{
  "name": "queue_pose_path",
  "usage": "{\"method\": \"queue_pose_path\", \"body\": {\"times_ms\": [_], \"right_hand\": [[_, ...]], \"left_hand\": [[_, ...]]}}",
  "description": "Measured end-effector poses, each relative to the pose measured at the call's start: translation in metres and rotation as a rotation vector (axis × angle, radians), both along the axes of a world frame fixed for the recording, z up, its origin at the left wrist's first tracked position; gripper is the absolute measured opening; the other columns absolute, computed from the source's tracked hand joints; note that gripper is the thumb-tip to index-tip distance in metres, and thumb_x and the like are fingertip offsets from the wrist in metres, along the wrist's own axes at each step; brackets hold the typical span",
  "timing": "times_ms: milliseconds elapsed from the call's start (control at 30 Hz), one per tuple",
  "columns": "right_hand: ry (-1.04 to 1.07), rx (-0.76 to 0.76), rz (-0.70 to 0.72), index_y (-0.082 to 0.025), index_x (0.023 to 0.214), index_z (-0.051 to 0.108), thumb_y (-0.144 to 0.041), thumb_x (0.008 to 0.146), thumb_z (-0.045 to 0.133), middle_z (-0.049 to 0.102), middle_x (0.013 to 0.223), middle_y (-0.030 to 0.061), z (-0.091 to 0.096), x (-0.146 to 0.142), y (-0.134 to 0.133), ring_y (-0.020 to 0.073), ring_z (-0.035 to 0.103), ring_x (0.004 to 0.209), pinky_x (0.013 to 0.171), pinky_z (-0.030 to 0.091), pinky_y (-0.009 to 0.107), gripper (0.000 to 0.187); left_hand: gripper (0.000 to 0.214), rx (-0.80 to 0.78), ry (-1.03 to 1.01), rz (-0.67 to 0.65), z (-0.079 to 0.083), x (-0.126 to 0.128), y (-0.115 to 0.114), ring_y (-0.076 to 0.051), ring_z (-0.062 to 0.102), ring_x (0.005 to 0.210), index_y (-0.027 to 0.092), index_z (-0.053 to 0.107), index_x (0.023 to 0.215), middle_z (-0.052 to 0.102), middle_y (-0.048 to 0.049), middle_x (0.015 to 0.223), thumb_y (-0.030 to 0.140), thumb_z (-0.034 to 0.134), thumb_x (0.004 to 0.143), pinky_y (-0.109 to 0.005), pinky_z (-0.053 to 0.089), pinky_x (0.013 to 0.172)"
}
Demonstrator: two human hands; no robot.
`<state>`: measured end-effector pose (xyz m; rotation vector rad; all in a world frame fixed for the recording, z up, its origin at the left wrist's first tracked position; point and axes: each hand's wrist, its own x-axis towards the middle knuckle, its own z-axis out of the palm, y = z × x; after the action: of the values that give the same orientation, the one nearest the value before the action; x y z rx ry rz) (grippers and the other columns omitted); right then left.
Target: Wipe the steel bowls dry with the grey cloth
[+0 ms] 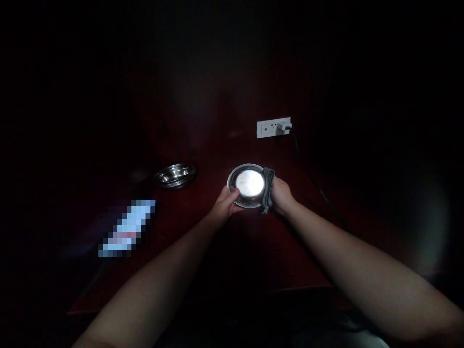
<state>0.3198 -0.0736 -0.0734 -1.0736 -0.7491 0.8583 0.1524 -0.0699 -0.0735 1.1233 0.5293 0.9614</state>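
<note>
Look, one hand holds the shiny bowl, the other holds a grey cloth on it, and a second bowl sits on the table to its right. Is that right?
Nearly. In the head view the second bowl sits on the table to the left of the shiny bowl, not its right. The left hand holds that bowl, the right hand the grey cloth on it.

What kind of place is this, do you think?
Probably a dim room at home. A dark red wooden table bears a steel bowl; the left hand holds a steel dish, the right hand a grey cloth; a white socket with a plug lies beyond.
</note>
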Motion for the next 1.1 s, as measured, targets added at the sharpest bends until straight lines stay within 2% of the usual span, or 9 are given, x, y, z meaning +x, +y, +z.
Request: {"method": "queue_pose_path", "body": {"times_ms": [200,633,967,1100], "right_hand": [[-0.009,0.016,-0.004,-0.016,0.073,0.068,-0.047,0.070,0.062,0.069,0.065,0.0011,0.0028,-0.0015,-0.0022,0.0179,0.063,0.072,0.067,0.047,0.026,0.032],[0.025,-0.009,0.014,-0.017,0.070,0.067,-0.045,0.071,0.064,0.070,0.066,0.0018,0.0045,-0.0025,-0.0037,0.0190,0.064,0.073,0.067,0.050,0.028,0.028],[0.249,-0.045,0.130,-0.015,0.069,0.065,-0.034,0.075,0.063,0.067,0.061,0.0030,0.0084,-0.0056,-0.0043,0.0183,0.064,0.064,0.067,0.054,0.030,0.019],[0.307,-0.056,0.164,-0.015,0.070,0.063,-0.030,0.077,0.062,0.065,0.057,0.0021,0.0102,-0.0054,-0.0047,0.0177,0.063,0.062,0.068,0.054,0.030,0.017]], "left_hand": [[0.049,-0.008,0.019,0.003,-0.0003,-0.0016,0.0008,-0.022,0.066,0.087,0.020,0.044,0.118,0.062,-0.0078,0.100,0.037,0.064,0.076,-0.044,0.054,0.078],[0.050,0.011,0.042,0.017,0.0002,-0.0021,0.0011,-0.023,0.065,0.089,0.019,0.044,0.118,0.060,-0.0096,0.108,0.033,0.065,0.075,-0.040,0.056,0.074],[0.052,0.051,0.096,0.031,-0.0023,-0.0027,0.0037,-0.021,0.062,0.091,0.020,0.044,0.117,0.056,-0.0083,0.112,0.031,0.068,0.073,-0.038,0.056,0.073],[0.053,0.037,0.123,0.048,-0.0021,-0.0024,0.0039,-0.021,0.062,0.091,0.020,0.044,0.117,0.056,-0.0084,0.111,0.032,0.069,0.072,-0.041,0.056,0.075]]}}
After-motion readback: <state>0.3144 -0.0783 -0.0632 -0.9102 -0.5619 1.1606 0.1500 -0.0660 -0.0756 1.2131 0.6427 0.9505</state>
